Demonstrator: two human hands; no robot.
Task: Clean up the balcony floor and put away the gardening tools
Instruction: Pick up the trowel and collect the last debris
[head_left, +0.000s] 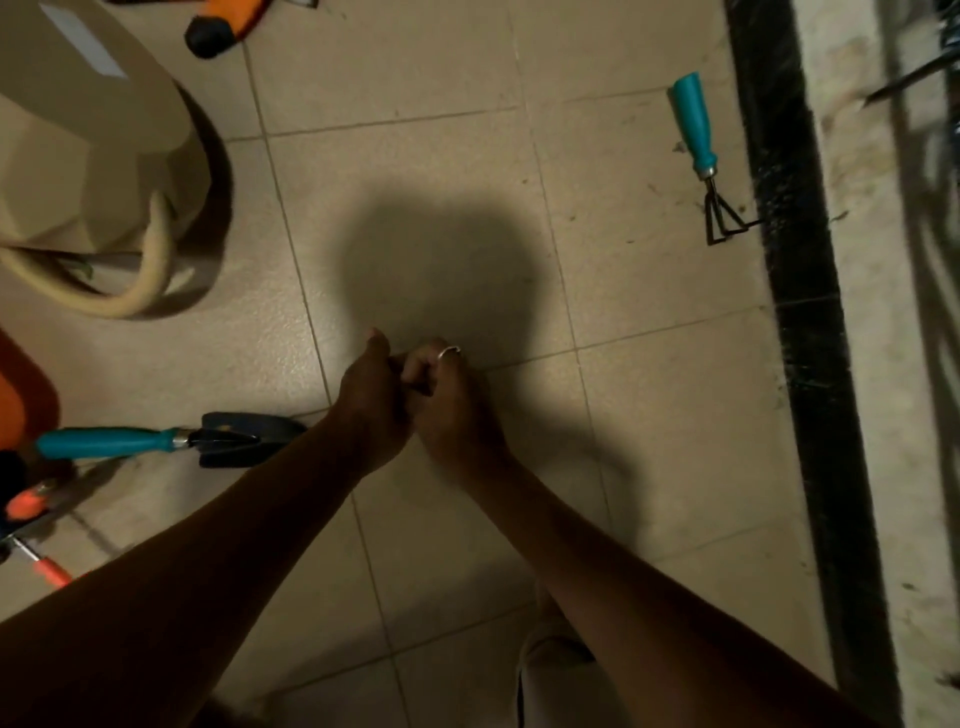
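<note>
1. Left hand (371, 400) and right hand (454, 415): pressed together knuckle to knuckle over the tile floor (649, 415), fingers of both curled inward. A dark sliver shows between them; I cannot tell whether either hand grasps anything. The right hand wears a ring (450, 352).
2. Trowel (156, 441): teal handle, dark blade. It lies flat on the floor just left of the left hand, blade tip pointing toward that wrist, apart from it.
3. Orange-handled tools (31, 512): on the floor left of the hands and nearer the person than the trowel, at the frame edge. Blurred, so the type is unclear.
4. Hand rake (693, 130): teal handle, black tines. It lies on the floor well to the right of the right hand and beyond it, with the tines touching the black strip (795, 291) that runs along the right side.
5. Beige container (93, 135): stands beyond and left of the left hand, with a beige hose (150, 270) curling at its base.
6. Orange-and-black tool (218, 28): farthest beyond the hands, partly cut off by the top edge.
</note>
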